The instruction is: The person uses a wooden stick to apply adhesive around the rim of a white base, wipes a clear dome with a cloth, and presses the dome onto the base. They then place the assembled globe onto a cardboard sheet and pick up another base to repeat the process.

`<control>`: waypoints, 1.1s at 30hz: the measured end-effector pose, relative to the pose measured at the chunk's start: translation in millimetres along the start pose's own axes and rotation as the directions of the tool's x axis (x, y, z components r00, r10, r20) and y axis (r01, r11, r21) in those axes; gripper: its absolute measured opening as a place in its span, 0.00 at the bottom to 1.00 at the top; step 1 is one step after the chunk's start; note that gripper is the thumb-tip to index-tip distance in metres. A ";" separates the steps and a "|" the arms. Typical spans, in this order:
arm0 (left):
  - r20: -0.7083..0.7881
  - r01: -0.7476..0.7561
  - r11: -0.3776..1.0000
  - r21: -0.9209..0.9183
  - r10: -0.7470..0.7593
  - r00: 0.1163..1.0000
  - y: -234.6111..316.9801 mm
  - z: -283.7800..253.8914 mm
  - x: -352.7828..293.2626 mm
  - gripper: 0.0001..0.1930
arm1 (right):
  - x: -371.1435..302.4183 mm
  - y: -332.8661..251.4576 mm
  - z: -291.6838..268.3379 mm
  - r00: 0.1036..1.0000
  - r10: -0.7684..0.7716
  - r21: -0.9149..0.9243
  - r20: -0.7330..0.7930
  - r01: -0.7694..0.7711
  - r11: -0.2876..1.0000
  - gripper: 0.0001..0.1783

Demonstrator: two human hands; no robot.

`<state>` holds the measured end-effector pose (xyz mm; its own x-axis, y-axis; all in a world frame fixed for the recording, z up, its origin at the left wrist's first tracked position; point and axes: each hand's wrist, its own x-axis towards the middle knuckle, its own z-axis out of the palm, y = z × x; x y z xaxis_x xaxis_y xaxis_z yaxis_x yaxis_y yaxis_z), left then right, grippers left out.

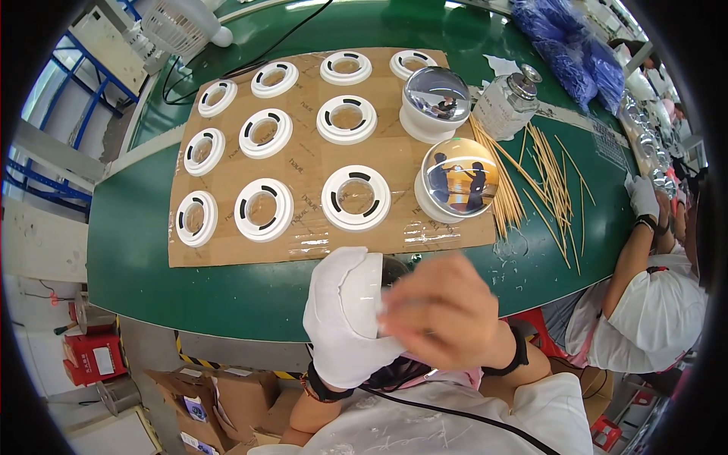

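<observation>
My left hand (337, 326), in a white glove, is closed around a globe lamp with a white base (370, 292) at the table's front edge. Part of its dark, glossy dome (394, 269) shows beyond the glove. My right hand (444, 311) is bare and blurred, its fingers curled together against the near side of the held lamp. Whatever they pinch is hidden. Two similar globe lamps stand upright on the cardboard's right side: one with an orange picture dome (460, 176), the other with a silvery dome (436, 95).
Several white rings (356, 199) with black pads lie in rows on the cardboard sheet (303, 163). Thin wooden sticks (550, 182) are spread beside a clear bottle with a metal top (508, 102). A small fan (178, 26) and blue plastic bags (565, 49) are farther back. A co-worker (652, 303) sits right.
</observation>
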<state>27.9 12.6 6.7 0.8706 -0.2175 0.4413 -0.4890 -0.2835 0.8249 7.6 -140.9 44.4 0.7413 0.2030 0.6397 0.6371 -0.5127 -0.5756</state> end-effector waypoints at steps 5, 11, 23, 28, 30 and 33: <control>-0.010 -0.035 0.999 0.020 0.036 0.999 0.0 1.0 1.5 0.35 | -0.8 -1.2 -11.9 0.962 -0.196 -0.069 0.192 0.213 0.975 0.11; -0.019 -0.023 0.999 -0.024 0.022 1.000 -1.4 1.1 3.4 0.31 | -3.9 4.0 -9.7 0.957 -0.202 0.013 0.208 0.203 0.979 0.16; 0.035 0.019 0.997 -0.081 -0.016 0.999 2.2 -2.3 3.0 0.31 | 5.0 0.3 -19.1 0.903 -0.318 -0.063 0.290 0.350 0.935 0.17; 0.081 0.017 0.995 -0.097 -0.009 0.997 9.3 -7.5 6.0 0.34 | 7.5 3.4 -18.8 0.952 -0.223 -0.062 0.211 0.240 0.969 0.18; 0.111 0.036 0.994 -0.107 -0.024 0.994 9.8 -7.9 4.6 0.35 | 5.2 10.4 -14.9 0.988 0.114 -0.081 0.102 -0.106 0.991 0.17; 0.114 0.030 0.982 -0.188 -0.009 0.993 2.5 -6.7 -0.6 0.35 | 4.0 3.1 -13.6 0.993 0.073 -0.077 0.098 -0.065 0.995 0.15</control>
<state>26.5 18.2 10.8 0.8629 -0.3202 0.3909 -0.4436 -0.1093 0.8895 9.7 -153.0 52.1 0.8028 0.2462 0.5431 0.5693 -0.5873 -0.5753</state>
